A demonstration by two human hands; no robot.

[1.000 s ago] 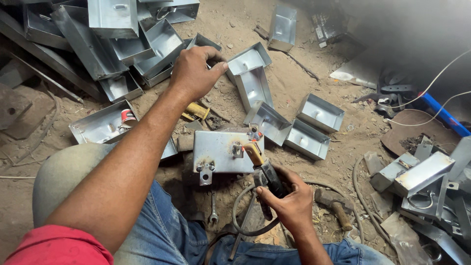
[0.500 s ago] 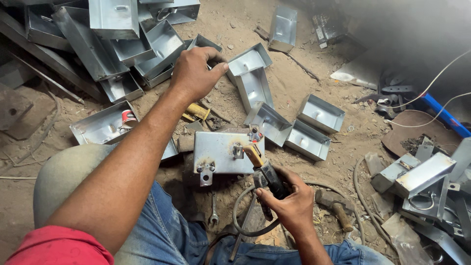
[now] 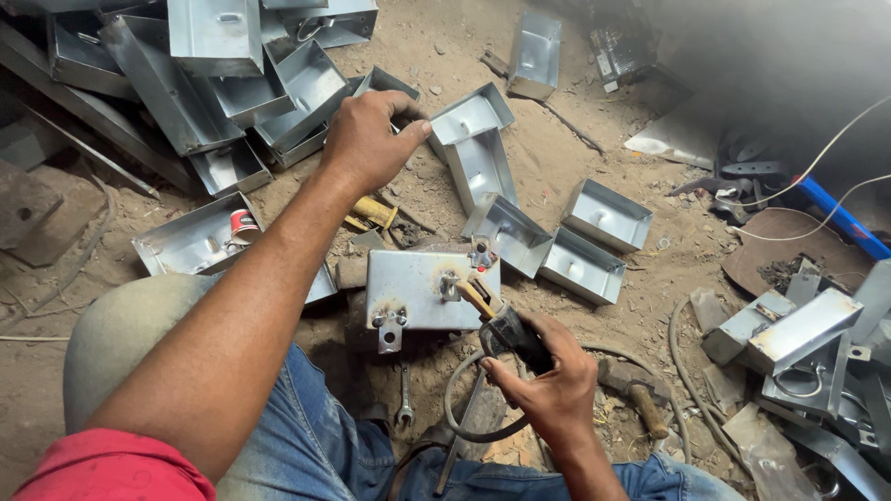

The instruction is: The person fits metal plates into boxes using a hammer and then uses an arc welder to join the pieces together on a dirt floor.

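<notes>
Head view: right hand (image 3: 548, 385) grips a black electrode holder (image 3: 506, 327) over a scorched, shiny steel box (image 3: 418, 288); left hand (image 3: 367, 139) clasps a far tray (image 3: 394, 88).

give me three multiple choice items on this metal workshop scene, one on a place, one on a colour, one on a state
1. Where does the spanner lie?
A. on the dirt just below the flat metal box
B. inside an open tray
C. in the left hand

2. What colour is the sleeve at the lower left?
A. blue
B. red
C. white

3. What is the right hand doing?
A. resting open on the ground
B. closed around a dark welding holder
C. lifting a tray

Answers:
1 A, it rests on the ground under the box's lower edge.
2 B, the fabric is red.
3 B, the fingers wrap the holder, its tip at the box.
</notes>
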